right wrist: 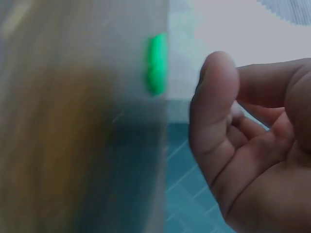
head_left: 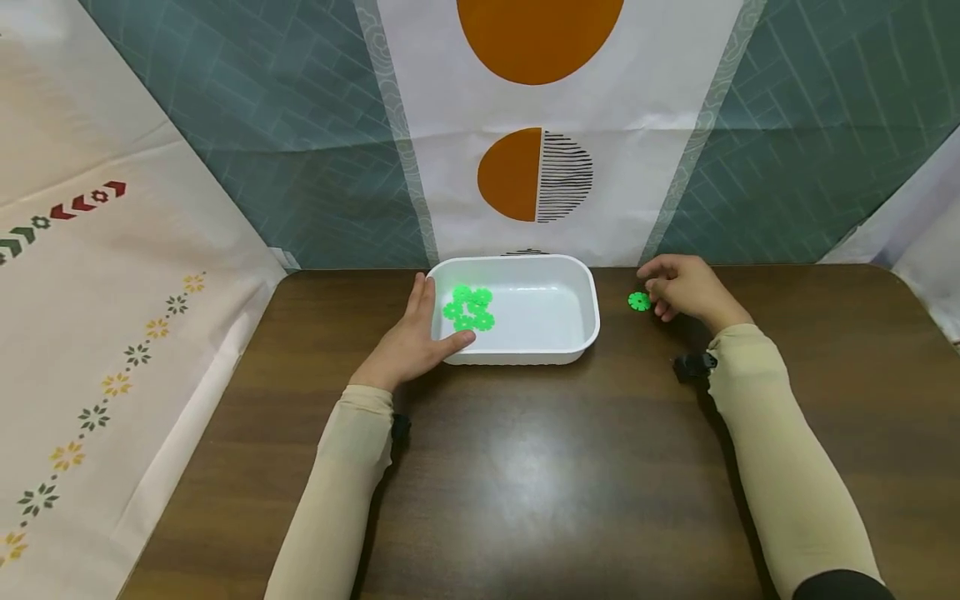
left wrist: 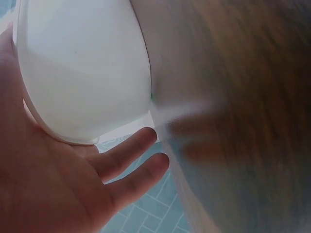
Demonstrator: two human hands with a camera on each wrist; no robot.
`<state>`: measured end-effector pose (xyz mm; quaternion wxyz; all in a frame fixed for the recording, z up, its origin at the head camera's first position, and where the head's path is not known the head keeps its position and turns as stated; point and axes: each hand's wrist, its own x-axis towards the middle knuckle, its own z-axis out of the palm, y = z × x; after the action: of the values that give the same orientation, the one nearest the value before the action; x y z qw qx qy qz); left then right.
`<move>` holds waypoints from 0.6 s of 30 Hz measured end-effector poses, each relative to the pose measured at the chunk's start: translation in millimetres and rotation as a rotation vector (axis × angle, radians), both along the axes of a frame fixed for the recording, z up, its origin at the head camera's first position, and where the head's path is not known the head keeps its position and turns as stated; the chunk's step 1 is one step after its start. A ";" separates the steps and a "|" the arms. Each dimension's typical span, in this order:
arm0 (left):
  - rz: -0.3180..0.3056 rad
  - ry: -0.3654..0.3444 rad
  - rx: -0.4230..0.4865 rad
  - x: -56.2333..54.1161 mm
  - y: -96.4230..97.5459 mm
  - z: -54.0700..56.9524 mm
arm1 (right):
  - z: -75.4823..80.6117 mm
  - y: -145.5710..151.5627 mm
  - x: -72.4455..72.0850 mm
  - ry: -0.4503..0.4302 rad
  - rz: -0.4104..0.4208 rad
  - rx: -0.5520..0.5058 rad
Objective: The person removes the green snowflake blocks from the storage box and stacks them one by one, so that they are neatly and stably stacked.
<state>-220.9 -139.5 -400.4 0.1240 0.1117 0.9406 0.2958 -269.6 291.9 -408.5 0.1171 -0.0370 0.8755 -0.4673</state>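
1. Nearest me, below both hands, stretches the dark brown, wood-grained bench [head_left: 525,483], with my beige fabric sleeves [head_left: 322,492] reaching over it.
2. My bare left hand [head_left: 405,342] is spread wide, its thumb over the near rim and its fingers along the outside of the white, glossy, rounded-rectangular tray [head_left: 540,321]. I'd judge this a bracing touch, to keep so light a vessel from sliding.
3. Just right of that thumb, inside the tray, several bright green, flower-shaped flat discs [head_left: 484,322] cluster, some overlapping; gathered at that end, they leave the rest of the floor bare.
4. My bare right hand [head_left: 690,292] is narrow, beyond the tray's right end: fingers loosely bent, thumb near forefinger, nothing visible between them.
5. Just left of those fingertips one lone green notched disc [head_left: 639,302] appears to lie flat on the bench; the right wrist view shows a gap between. The low, bent fingers probably suit something so thin.
6. Beyond both hands hangs a teal-and-white cloth with orange circles [head_left: 510,175].
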 end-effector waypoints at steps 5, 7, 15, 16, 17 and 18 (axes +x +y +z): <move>-0.005 -0.008 -0.001 0.8 -2.3 -1.4 | 16.7 -18.8 7.6 0.069 -0.025 -0.075; -0.009 -0.012 0.008 0.8 -3.3 -2.6 | 24.1 -27.7 11.3 0.089 -0.024 -0.088; -0.028 -0.020 0.045 0.8 -4.2 0.7 | 64.3 -71.8 18.7 0.159 0.072 -0.090; -0.027 -0.019 0.045 0.7 -4.2 2.1 | 70.8 -79.5 17.8 0.166 0.087 -0.085; -0.025 -0.018 0.047 0.5 -4.2 3.3 | 76.8 -87.5 16.4 0.165 0.095 -0.086; -0.023 -0.018 0.046 0.3 -4.2 4.3 | 82.2 -95.5 14.4 0.169 0.102 -0.088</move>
<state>-220.6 -143.7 -396.1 0.1333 0.1226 0.9310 0.3169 -255.2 196.4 -326.2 0.0647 -0.1260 0.8578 -0.4941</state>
